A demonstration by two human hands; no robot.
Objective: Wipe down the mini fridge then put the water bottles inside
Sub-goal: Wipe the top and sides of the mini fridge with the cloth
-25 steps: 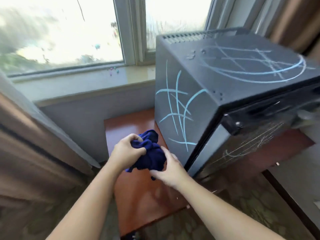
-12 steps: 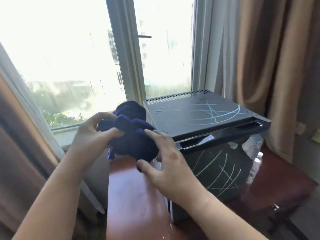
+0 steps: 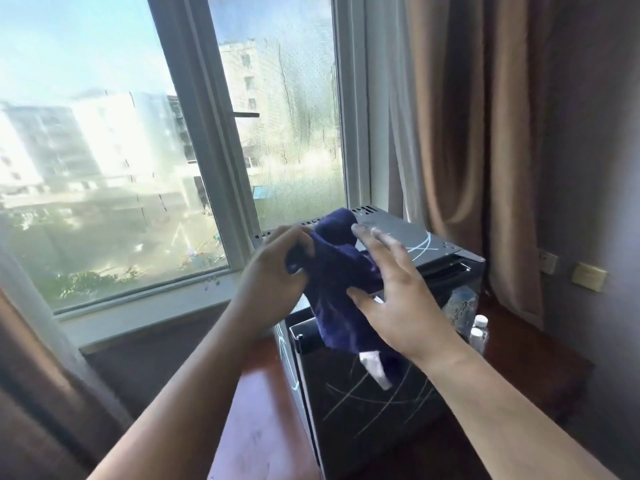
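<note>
Window (image 3: 138, 150) filling the left, sill below it. Left hand (image 3: 273, 282) pinching one bunched end of the cloth (image 3: 332, 282), fingers curled shut on it. Cloth hanging in the air between both hands, above the front top edge of the mini fridge (image 3: 363, 410); tail drooping down over the door. Right hand (image 3: 391, 292) lying flat against the cloth with fingers spread, not clamped, looking like spreading or refolding. Hands close together, joined only by the cloth.

Fridge sitting on a reddish wooden table (image 3: 263, 427) by the window, door looking shut, chalky scribbles showing on top and front. Looking like prep for the wiping step, wiping not yet visibly begun.

Water bottles (image 3: 478, 330) standing just beside the fridge's right side, white caps showing, count unclear. Curtain (image 3: 467, 133) hanging behind.

Handling: cloth soft, light, floppy, likely bunching up, so best folding into a pad and pressing with a flat palm. Bottles probably thin plastic, squashy, possibly slick; best gripping mid-body or at the neck. Fridge stiff and heavy, unlikely shifting under wiping.
</note>
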